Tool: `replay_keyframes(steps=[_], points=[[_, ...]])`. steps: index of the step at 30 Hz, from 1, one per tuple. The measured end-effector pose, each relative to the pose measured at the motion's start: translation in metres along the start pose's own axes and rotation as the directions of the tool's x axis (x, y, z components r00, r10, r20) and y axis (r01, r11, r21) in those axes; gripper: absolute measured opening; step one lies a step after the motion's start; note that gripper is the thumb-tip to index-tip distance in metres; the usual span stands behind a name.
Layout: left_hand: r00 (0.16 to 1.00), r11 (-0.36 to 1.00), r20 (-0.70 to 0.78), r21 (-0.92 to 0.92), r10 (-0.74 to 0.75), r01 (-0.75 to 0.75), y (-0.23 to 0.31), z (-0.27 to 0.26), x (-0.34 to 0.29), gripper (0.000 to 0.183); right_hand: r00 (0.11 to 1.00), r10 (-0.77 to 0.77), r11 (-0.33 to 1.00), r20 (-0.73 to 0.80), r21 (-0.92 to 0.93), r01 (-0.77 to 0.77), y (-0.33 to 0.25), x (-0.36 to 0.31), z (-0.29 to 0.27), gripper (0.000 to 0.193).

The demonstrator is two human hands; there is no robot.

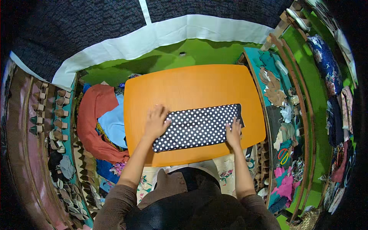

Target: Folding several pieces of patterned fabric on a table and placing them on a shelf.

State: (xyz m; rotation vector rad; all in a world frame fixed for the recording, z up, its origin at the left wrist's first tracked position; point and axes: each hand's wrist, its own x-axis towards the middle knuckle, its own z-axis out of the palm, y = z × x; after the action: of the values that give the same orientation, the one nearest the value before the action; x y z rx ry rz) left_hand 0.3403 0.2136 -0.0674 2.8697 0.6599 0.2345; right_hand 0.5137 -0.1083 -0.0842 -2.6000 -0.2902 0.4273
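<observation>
A black cloth with white polka dots [197, 126] lies folded into a long rectangle on an orange table [184, 84]. My left hand [156, 122] rests at the cloth's left end, fingers spread, partly on the cloth and partly on the table top. At the opposite end my right hand [233, 133] lies on the cloth near its right edge, fingers stretched out. Neither hand grips anything. A narrow plain dark strip shows along the cloth's right end.
Left of the table is a heap of red cloth [94, 115] and light blue cloth [113, 122]. Shelves on the left hold shoe forms [61, 113]. A right-hand shelf carries fabric scraps [272, 86], pink cloth [284, 184] and scissors [283, 156]. Behind hangs a white-edged dark curtain [115, 42].
</observation>
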Motion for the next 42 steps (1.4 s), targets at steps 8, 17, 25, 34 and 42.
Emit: replay_keyframes(steps=[8, 17, 25, 34, 42], points=[[0.996, 0.995, 0.026, -0.038, 0.089, -0.088, 0.015, 0.013, -0.005, 0.049, 0.986, 0.045, 0.971, -0.162, -0.225, -0.081, -0.034, 0.009, 0.019, 0.054], [0.995, 0.997, -0.081, -0.048, 0.058, -0.062, 0.017, 0.024, -0.012, 0.038, 0.97, -0.098, 0.972, -0.223, -0.229, 0.045, -0.022, 0.046, 0.014, 0.045], [0.998, 1.0, -0.07, 0.027, 0.005, -0.003, 0.019, 0.02, -0.019, 0.039, 0.949, -0.076, 0.97, -0.307, -0.243, -0.001, -0.01, -0.033, 0.037, 0.064], [0.999, 0.998, -0.049, 0.065, -0.007, 0.01, 0.012, 0.019, -0.014, 0.036, 0.779, -0.616, 0.643, 0.122, -0.493, 0.586, -0.022, -0.037, 0.009, 0.069], [0.962, 0.972, 0.136, 0.025, -0.236, 0.235, 0.02, 0.006, -0.029, 0.04, 0.623, -0.781, 0.49, -0.029, -0.646, 0.585, -0.071, 0.076, 0.012, 0.061]])
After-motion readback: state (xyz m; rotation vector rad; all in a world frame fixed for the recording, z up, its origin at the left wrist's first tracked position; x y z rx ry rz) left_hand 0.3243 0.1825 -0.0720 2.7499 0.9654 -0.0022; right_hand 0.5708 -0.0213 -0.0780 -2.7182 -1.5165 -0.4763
